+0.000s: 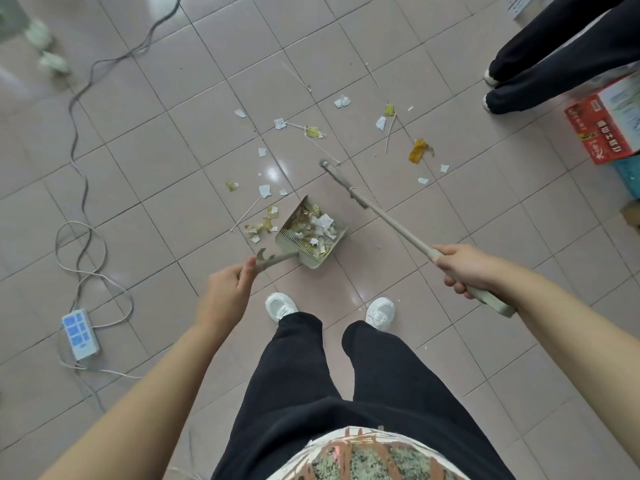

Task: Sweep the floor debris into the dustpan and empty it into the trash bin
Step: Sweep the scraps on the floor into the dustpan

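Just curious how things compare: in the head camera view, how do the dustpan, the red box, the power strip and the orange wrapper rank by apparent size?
1. Red box, though cut off by the frame edge.
2. Dustpan.
3. Power strip.
4. Orange wrapper.
The box lies farther away, so the top two are unsure.

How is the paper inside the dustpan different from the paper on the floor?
The scraps in the dustpan are piled together in one heap, while the scraps on the floor lie spread apart across several tiles. The dustpan heap sits close to the person's shoes, the floor scraps mostly farther away. The left hand holds the dustpan handle; nothing holds the floor scraps. Both are white and yellow bits.
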